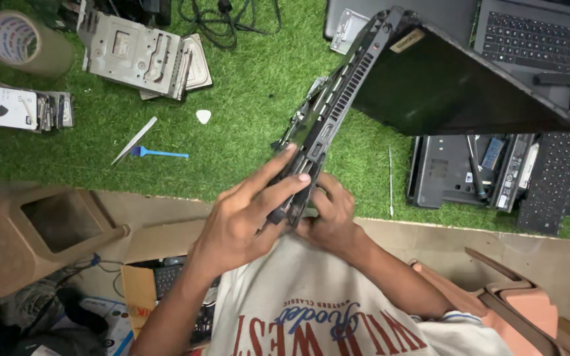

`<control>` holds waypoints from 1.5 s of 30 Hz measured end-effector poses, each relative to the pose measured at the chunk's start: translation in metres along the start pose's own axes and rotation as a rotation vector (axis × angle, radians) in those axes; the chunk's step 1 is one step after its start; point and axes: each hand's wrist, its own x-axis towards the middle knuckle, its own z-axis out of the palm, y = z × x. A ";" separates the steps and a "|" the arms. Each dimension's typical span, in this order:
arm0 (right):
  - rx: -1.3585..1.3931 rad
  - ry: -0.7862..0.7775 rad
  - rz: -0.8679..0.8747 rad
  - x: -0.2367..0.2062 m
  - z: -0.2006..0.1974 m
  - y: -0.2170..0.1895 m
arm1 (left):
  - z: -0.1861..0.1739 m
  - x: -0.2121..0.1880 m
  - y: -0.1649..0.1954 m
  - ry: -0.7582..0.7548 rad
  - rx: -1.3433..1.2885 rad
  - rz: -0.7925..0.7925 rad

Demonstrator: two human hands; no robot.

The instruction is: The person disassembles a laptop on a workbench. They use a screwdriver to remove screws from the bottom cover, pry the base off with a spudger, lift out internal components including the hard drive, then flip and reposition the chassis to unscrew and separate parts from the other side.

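- Black laptop [338, 99] stands on its edge, tilted, half-open; its lower corner sits at the person's lap, its upper end reaches up over the green artificial turf mat [252, 86].
- Laptop's vented base edge faces the camera; the dark lid panel spreads out to the right of that edge.
- Left hand [249, 221] is clamped on the laptop's lower end from the left, fingers [291, 179] stretched flat along the base, thumb side hidden.
- Right hand [331, 217] grips the same lower corner from the right, fingers curled on the edge; exact contact point partly hidden behind the left hand.
- Both hands close together, nearly touching, laptop between them.
- Left of the laptop on the turf: white guitar-pick style pry tool [203, 116], blue plastic spudger [158, 153], thin metal tweezers [134, 140] just beside the spudger.
- Farther left of the laptop: metal chassis plate [136, 54], stacked on another flat part.
- Far upper left from the laptop: roll of brown packing tape [24, 41]; below it a stack of hard drives [28, 109].
- Above the laptop, left side: black cables [229, 20].
- Right of the laptop, under the lid: opened laptop bottom [470, 170] with internals showing, a loose black keyboard [552, 181] just beside it.
- Upper right of the laptop: another open laptop [536, 46], keys visible.
- Lower left of the laptop: tan plastic stool [31, 231] off the mat.
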 end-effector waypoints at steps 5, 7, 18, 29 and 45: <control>0.098 -0.008 -0.090 -0.004 -0.001 0.017 | -0.004 0.005 -0.002 -0.019 0.014 0.010; 0.163 -0.001 -0.064 -0.018 -0.005 0.032 | -0.006 0.006 -0.001 -0.030 0.023 0.011; -0.371 -0.120 0.805 -0.155 -0.042 0.145 | 0.005 0.004 0.000 -0.024 0.035 -0.003; -0.309 -0.323 1.094 -0.131 -0.044 0.155 | -0.003 0.003 0.004 -0.055 0.066 0.023; 0.645 0.383 0.711 -0.015 -0.107 0.047 | -0.003 -0.010 -0.002 -0.036 0.337 0.209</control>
